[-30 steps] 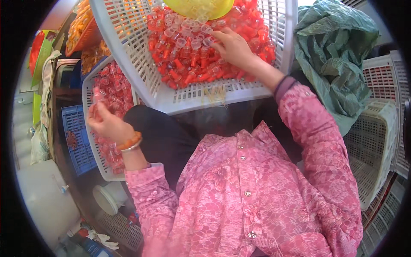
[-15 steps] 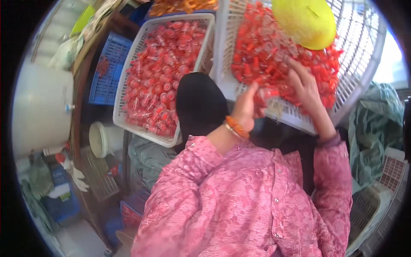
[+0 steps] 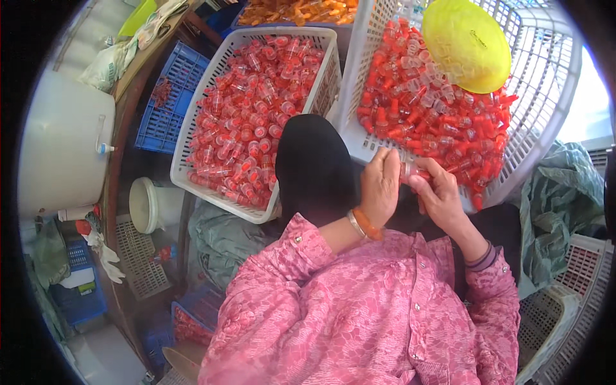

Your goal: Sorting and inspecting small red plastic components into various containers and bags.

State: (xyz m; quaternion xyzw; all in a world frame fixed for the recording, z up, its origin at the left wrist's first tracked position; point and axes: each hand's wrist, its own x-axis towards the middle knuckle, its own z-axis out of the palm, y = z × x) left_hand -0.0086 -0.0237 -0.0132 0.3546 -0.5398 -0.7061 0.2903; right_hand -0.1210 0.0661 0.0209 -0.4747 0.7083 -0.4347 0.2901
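My left hand (image 3: pixel 380 187) and my right hand (image 3: pixel 439 197) meet in front of my chest. Both close round a small clear-and-red plastic piece (image 3: pixel 407 171), one hand at each end; my fingers cover most of it. Just beyond them, a large white slatted basket (image 3: pixel 356 90) contains a heap of red plastic pieces (image 3: pixel 465 131). Clear cup-like pieces (image 3: pixel 431 82) lie amid the heap. A yellow bowl (image 3: pixel 467 45) rests tilted on top. To the left, a white basket (image 3: pixel 226 210) is full of red pieces with clear covers (image 3: pixel 256 115).
Orange pieces (image 3: pixel 298 11) fill a container at the back. A blue crate (image 3: pixel 168 96), a pale bucket (image 3: pixel 144 205) and a white tank (image 3: pixel 67 141) stand at the left. Green sheeting (image 3: pixel 558 199) hangs at the right, above white crates (image 3: pixel 552 321).
My right hand has come back from the heap toward my body and joined my left hand at the small piece. The view has shifted slightly.
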